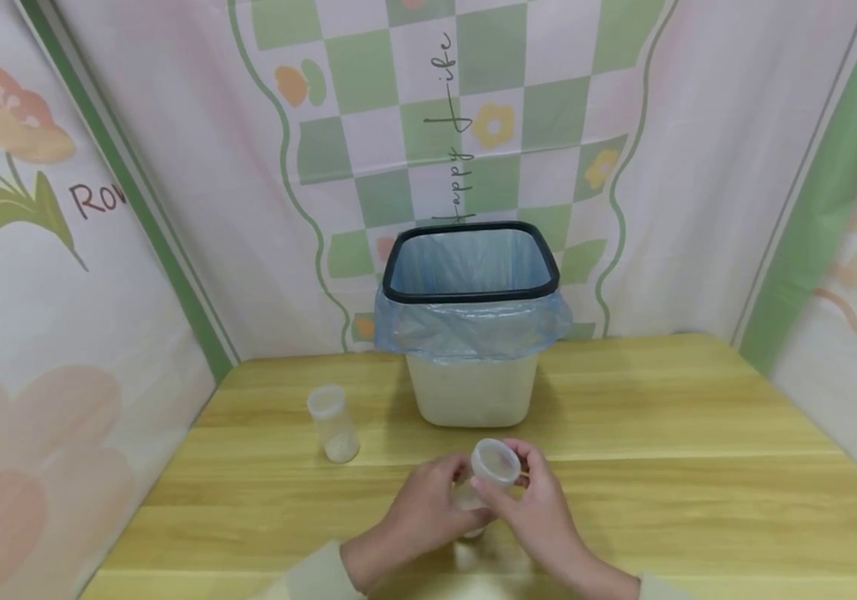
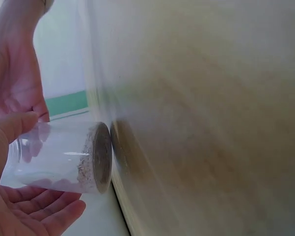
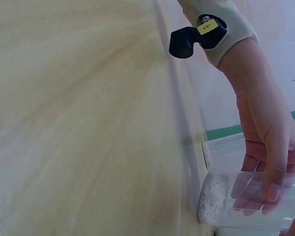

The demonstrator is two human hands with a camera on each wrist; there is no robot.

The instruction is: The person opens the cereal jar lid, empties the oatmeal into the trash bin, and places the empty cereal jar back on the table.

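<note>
Left hand (image 2: 24, 209) around clear jar (image 2: 64, 157), second jar (image 1: 333, 423) head-view only

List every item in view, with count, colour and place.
Table: 1, yellowish wood, across the front
Cloth: count unclear, pale with green and pink prints, behind and beside the table
Bin: 1, white, back of table
Bag: 1, bluish, lining the bin
Ring: 1, black, bin's top
Far jar: 1, clear, left of the bin
Held jar: 1, clear, in front of the bin
Lids: 2, translucent white, jar tops
Bits: uncounted, pale, jar bottoms
Left hand: 1, around the held jar
Right hand: 1, at its lid
Sleeves: 2, beige, wrists
Device: 1, black, left wrist
</note>
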